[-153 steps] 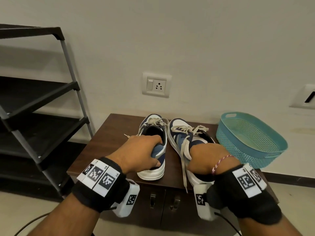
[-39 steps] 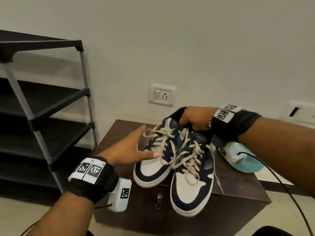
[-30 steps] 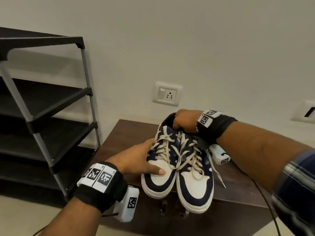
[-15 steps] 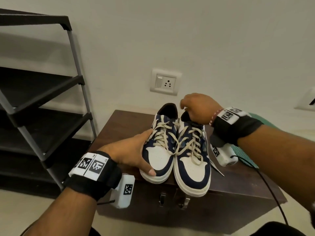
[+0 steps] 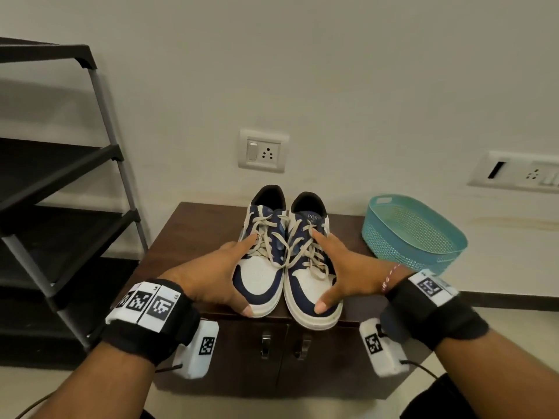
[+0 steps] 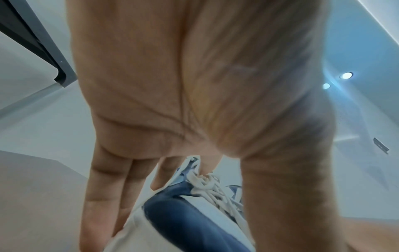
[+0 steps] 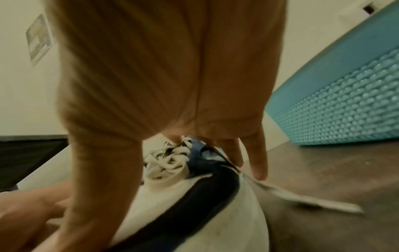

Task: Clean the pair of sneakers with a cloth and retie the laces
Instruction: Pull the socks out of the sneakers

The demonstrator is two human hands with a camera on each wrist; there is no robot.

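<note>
Two navy-and-white sneakers stand side by side on the dark brown cabinet (image 5: 193,225), toes toward me, with beige laces loosely crossed. My left hand (image 5: 211,276) rests against the outer side of the left sneaker (image 5: 261,270), thumb at the toe and index finger on the laces. My right hand (image 5: 348,273) mirrors it on the right sneaker (image 5: 308,285). Both hands have straight fingers. In the left wrist view the fingers (image 6: 108,187) lie along the sneaker (image 6: 179,214). In the right wrist view a loose lace end (image 7: 302,197) trails on the cabinet. I see no cloth.
A teal plastic basket (image 5: 414,234) sits at the cabinet's right end, close to my right hand. A black shoe rack (image 5: 60,176) stands to the left. A wall socket (image 5: 262,151) is behind the sneakers, whose toes reach the cabinet's front edge.
The sneakers were turned toes toward me and set flat. My right hand let go of the heels and came to the right sneaker's side. My left hand stays on the left sneaker.
</note>
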